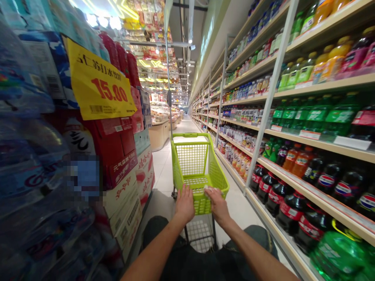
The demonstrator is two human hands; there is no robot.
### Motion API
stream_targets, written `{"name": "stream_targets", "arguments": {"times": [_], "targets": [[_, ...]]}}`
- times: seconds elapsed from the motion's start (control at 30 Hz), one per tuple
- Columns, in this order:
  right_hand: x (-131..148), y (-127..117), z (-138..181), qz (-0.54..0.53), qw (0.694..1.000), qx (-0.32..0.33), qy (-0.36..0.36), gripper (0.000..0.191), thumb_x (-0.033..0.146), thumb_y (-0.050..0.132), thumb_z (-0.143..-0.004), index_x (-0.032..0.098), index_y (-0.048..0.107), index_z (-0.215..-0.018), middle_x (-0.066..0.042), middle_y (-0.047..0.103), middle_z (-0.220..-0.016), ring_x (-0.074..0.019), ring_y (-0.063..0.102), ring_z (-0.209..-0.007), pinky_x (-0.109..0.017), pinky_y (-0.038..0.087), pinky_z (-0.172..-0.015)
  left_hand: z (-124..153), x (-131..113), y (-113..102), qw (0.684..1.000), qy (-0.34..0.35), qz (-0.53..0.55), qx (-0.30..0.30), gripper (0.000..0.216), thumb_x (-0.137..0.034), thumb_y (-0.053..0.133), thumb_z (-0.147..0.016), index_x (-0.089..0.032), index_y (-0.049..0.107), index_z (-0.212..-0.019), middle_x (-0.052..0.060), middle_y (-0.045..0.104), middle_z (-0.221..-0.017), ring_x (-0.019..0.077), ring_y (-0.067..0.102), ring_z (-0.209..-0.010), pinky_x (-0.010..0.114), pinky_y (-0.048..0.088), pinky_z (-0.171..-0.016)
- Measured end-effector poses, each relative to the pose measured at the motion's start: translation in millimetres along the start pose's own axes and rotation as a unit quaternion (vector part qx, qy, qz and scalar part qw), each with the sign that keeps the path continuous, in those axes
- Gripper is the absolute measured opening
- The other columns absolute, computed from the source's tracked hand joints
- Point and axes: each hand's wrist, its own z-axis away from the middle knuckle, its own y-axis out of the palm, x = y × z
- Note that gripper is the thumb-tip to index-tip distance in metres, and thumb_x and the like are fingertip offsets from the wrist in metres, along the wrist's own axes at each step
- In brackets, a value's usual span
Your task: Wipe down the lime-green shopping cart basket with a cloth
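A lime-green shopping cart [191,156] stands in the aisle straight ahead of me, its basket holding nothing I can see. My left hand [185,203] is wrapped over the left part of the cart's near handle bar. My right hand [217,205] grips the same bar just to the right, fingers curled over its top. Both forearms reach forward from the bottom of the picture.
Long shelves of soda bottles [295,210] and drinks run along the right side. On the left rise stacks of red cartons [117,152] and wrapped water packs with a yellow 15.00 price sign [98,84]. The tiled aisle floor [164,175] runs on ahead past a thin pole [169,89].
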Motion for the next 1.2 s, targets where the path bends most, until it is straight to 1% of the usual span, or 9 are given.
{"name": "stream_targets", "arguments": {"times": [0.17,0.37,0.5,0.63,0.73,0.83,1.0,1.07,1.2], "targets": [[25.4,6.0,-12.6,0.041,0.997,0.03,0.051,0.049,0.005,0.041,-0.07,0.023,0.057,-0.112,-0.008,0.056,-0.114,-0.0199,0.053,-0.104,-0.034,0.045,-0.087,2.4,2.9,1.2,1.0,0.008,-0.002,-0.004,0.066,-0.024,0.042,-0.07,-0.005,0.029,-0.131,0.015,0.021,-0.144,0.0278,0.003,-0.134,0.045,0.009,-0.108],[-1.2,-8.6,-8.8,0.164,0.977,0.139,-0.016,0.06,0.007,0.052,-0.065,0.018,0.045,-0.124,-0.015,0.041,-0.132,-0.0292,0.036,-0.121,-0.051,0.032,-0.094,3.1,-0.4,0.0,1.0,0.009,-0.011,0.006,0.064,-0.026,0.039,-0.073,-0.005,0.028,-0.132,0.014,0.02,-0.144,0.0273,0.003,-0.134,0.045,0.009,-0.108],[-26.5,-19.3,-9.4,0.199,0.961,0.179,-0.065,0.05,0.004,0.042,-0.074,0.02,0.049,-0.12,-0.013,0.051,-0.123,-0.0242,0.043,-0.117,-0.049,0.033,-0.095,3.3,1.4,0.0,1.0,0.018,-0.012,0.0,0.063,-0.026,0.039,-0.073,-0.006,0.028,-0.132,0.013,0.021,-0.144,0.0269,0.004,-0.134,0.045,0.009,-0.108],[-62.9,-35.4,-10.5,0.189,0.969,0.138,-0.076,0.046,0.004,0.036,-0.076,0.021,0.053,-0.115,-0.01,0.054,-0.12,-0.0212,0.047,-0.114,-0.044,0.036,-0.095,3.3,3.3,1.4,0.999,0.042,-0.009,-0.001,0.062,-0.026,0.038,-0.074,-0.008,0.028,-0.133,0.012,0.021,-0.144,0.0272,0.005,-0.134,0.046,0.008,-0.108],[-82.3,-44.3,-7.1,0.195,0.979,0.061,0.015,0.047,0.004,0.034,-0.075,0.019,0.053,-0.115,-0.01,0.054,-0.12,-0.022,0.046,-0.114,-0.044,0.037,-0.094,2.6,-0.1,1.8,0.998,0.06,-0.01,-0.003,0.062,-0.025,0.038,-0.075,-0.008,0.026,-0.133,0.012,0.021,-0.144,0.0276,0.005,-0.134,0.047,0.007,-0.108],[-71.0,-34.5,-2.4,0.181,0.979,0.025,0.086,0.045,0.006,0.036,-0.073,0.012,0.055,-0.113,-0.014,0.054,-0.119,-0.0241,0.046,-0.114,-0.042,0.038,-0.093,2.3,-7.5,0.5,0.998,0.056,-0.016,0.007,0.065,-0.026,0.04,-0.074,-0.007,0.025,-0.134,0.013,0.02,-0.144,0.0296,0.005,-0.133,0.048,0.007,-0.107],[-18.1,4.6,2.5,0.084,0.992,0.083,-0.04,0.048,0.003,0.036,-0.074,0.017,0.053,-0.116,-0.01,0.055,-0.12,-0.0188,0.046,-0.115,-0.038,0.037,-0.096,2.1,-8.9,-5.5,0.997,0.075,-0.022,0.005,0.062,-0.027,0.04,-0.075,-0.007,0.028,-0.132,0.014,0.023,-0.143,0.028,0.007,-0.133,0.049,0.006,-0.107],[-18.4,1.3,1.2,0.091,0.991,0.081,-0.05,0.047,0.002,0.036,-0.074,0.019,0.055,-0.114,-0.009,0.055,-0.121,-0.0195,0.045,-0.116,-0.041,0.035,-0.096,-1.0,-2.4,-8.3,0.995,0.096,-0.025,-0.002,0.059,-0.025,0.039,-0.075,-0.009,0.03,-0.131,0.013,0.026,-0.142,0.0255,0.009,-0.134,0.05,0.005,-0.107],[-45.4,-30.2,-3.6,0.183,0.98,0.036,0.074,0.045,0.001,0.035,-0.074,0.015,0.056,-0.112,-0.014,0.055,-0.119,-0.0251,0.044,-0.116,-0.048,0.033,-0.094,-13.2,9.5,-9.8,0.995,0.092,-0.035,-0.013,0.056,-0.02,0.043,-0.073,-0.01,0.036,-0.127,0.013,0.031,-0.14,0.0252,0.015,-0.133,0.052,0.007,-0.106]]}}
